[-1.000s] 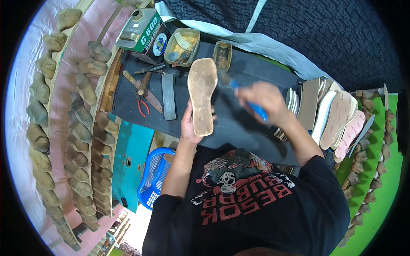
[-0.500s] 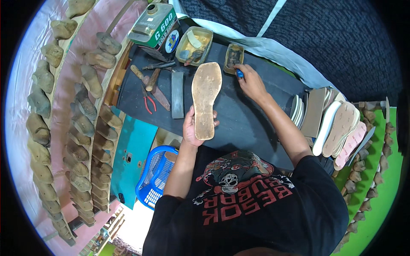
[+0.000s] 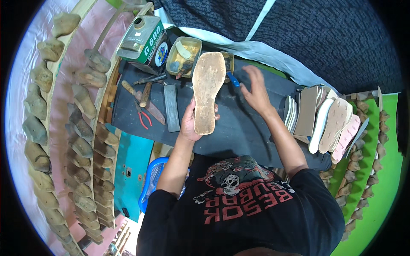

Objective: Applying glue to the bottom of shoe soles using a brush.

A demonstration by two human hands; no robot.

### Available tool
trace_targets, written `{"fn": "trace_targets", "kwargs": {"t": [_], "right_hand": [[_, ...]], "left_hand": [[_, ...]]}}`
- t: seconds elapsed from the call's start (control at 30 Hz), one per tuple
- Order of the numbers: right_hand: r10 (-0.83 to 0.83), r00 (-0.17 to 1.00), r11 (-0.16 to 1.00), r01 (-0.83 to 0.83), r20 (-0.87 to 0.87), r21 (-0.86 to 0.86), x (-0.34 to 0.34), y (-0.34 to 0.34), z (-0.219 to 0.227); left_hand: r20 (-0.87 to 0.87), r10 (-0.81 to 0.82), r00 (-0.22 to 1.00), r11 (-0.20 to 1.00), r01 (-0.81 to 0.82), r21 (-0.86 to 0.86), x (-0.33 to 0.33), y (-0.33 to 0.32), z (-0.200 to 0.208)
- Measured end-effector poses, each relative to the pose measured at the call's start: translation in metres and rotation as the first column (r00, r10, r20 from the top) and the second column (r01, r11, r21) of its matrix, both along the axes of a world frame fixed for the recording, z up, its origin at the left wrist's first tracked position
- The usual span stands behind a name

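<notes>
My left hand [image 3: 190,122] is closed around the heel end of a worn, brown sole-shaped shoe piece [image 3: 208,89], held upright over the dark table, toe end away from me. My right hand [image 3: 258,94] is open, fingers apart, just right of a tool with a blue handle [image 3: 233,80]. That handle sticks out of a small tray [image 3: 231,63] at the back of the table; the tool's other end is hidden. The sole's toe end covers the tray's left part. Left of it stands a larger tub [image 3: 197,47] with pale and dark pieces inside.
Red-handled pliers [image 3: 145,119], wooden-handled tools [image 3: 146,94] and a grey rectangular block [image 3: 171,109] lie on the left. A green-and-silver can [image 3: 141,40] stands behind. Insoles [image 3: 337,117] are stacked at right. Shoe lasts [image 3: 83,100] line left racks; a blue basket [image 3: 151,183] sits below.
My right hand has let go of the blue handle and drawn back from it, opening its fingers. My left hand still holds the sole. The whole view has shifted slightly.
</notes>
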State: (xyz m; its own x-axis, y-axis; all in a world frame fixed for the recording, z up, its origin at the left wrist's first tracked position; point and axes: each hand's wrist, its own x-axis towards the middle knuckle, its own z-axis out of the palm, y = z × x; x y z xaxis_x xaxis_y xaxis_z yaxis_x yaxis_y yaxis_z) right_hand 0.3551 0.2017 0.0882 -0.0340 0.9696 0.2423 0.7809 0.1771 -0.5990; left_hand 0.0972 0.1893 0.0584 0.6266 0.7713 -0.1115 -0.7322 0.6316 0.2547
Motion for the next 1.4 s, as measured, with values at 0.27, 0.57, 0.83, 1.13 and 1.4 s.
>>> {"fn": "trace_targets", "kwargs": {"t": [0.27,0.57,0.83,1.13,1.4], "right_hand": [[-0.124,0.909,0.914,0.260,-0.397,0.310,-0.031,-0.085,0.027],[0.070,0.548,0.992,-0.127,-0.833,0.000,-0.058,-0.169,-0.007],[-0.136,0.373,0.680,-0.639,-0.918,-0.360,-0.077,-0.193,0.001],[-0.464,0.314,0.474,-0.702,-0.829,-0.531,-0.127,-0.260,-0.104],[-0.044,0.644,0.412,-0.685,-0.764,-0.601,-0.229,-0.249,-0.094]], "left_hand": [[-0.088,0.125,0.988,0.990,-0.119,0.073,0.038,-0.054,0.015],[-0.445,0.143,0.884,0.978,-0.195,-0.074,0.073,-0.191,-0.005],[-0.173,0.128,0.977,0.987,-0.109,0.116,0.019,-0.242,-0.040],[-0.487,0.211,0.848,0.936,-0.318,-0.148,-0.019,-0.352,-0.077],[-0.468,0.477,0.744,0.784,-0.601,-0.157,-0.101,-0.414,-0.102]]}}
